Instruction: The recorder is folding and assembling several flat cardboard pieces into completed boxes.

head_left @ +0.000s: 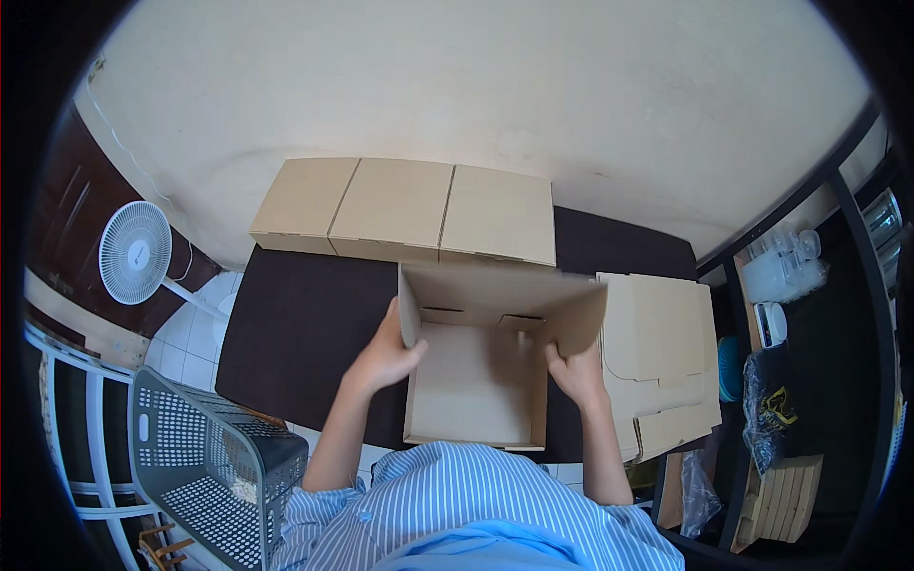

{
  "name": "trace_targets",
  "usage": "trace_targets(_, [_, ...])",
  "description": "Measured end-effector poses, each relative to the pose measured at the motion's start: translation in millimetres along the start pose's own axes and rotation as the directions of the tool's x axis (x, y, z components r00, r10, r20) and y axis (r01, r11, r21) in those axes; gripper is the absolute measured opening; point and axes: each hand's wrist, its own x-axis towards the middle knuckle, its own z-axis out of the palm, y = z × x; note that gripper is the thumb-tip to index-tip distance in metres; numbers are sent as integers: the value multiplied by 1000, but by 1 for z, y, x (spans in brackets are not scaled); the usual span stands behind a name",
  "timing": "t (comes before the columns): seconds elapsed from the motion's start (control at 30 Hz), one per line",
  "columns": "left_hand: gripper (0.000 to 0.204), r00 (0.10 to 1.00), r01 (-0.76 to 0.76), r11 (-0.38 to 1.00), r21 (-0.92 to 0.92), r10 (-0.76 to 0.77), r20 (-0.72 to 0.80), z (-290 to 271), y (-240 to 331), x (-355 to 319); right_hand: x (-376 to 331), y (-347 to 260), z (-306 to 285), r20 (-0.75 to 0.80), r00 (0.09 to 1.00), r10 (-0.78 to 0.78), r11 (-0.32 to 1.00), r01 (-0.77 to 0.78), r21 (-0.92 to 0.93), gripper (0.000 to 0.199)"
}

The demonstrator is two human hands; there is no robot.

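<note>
A brown cardboard box (471, 385) stands on the dark table in front of me, its lid (495, 290) raised at the far side. My left hand (392, 352) holds the lid's left side flap, thumb on the inner face and fingers behind the board. At the right side flap, my right hand (574, 371) grips the board near its lower corner. The inside of the box shows a bare bottom and low walls. Slots and a small tab are visible along the lid's fold.
Three closed cardboard boxes (395, 205) stand in a row against the wall. Flat cardboard blanks (662, 352) lie stacked at the right. A grey plastic basket (205, 466) and a white fan (136, 252) are at the left; a dark shelf (847, 219) holding plastic containers is at the right.
</note>
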Motion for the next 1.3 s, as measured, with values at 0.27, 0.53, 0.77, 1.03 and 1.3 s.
trace_targets(0.27, [92, 950, -313, 950, 26, 313, 2, 20, -36, -43, -55, -16, 3, -8, 999, -34, 996, 34, 85, 88])
trace_targets(0.53, [92, 948, -310, 942, 127, 317, -37, 32, -56, -87, -100, -25, 12, 28, 998, 55, 994, -58, 97, 99])
trace_targets(0.77, [92, 965, -259, 965, 43, 261, -39, 45, -69, -100, -118, -27, 27, -11, 999, 33, 998, -33, 61, 91])
trace_targets(1.03, [96, 969, -238, 959, 157, 245, -23, 52, -60, -106, -127, -29, 33, -2, 1000, 15, 985, -15, 173, 63])
trace_targets(1.3, [83, 985, -168, 970, 173, 173, -13, 56, -58, -108, -128, -29, 37, -7, 995, -100, 980, 99, 170, 64])
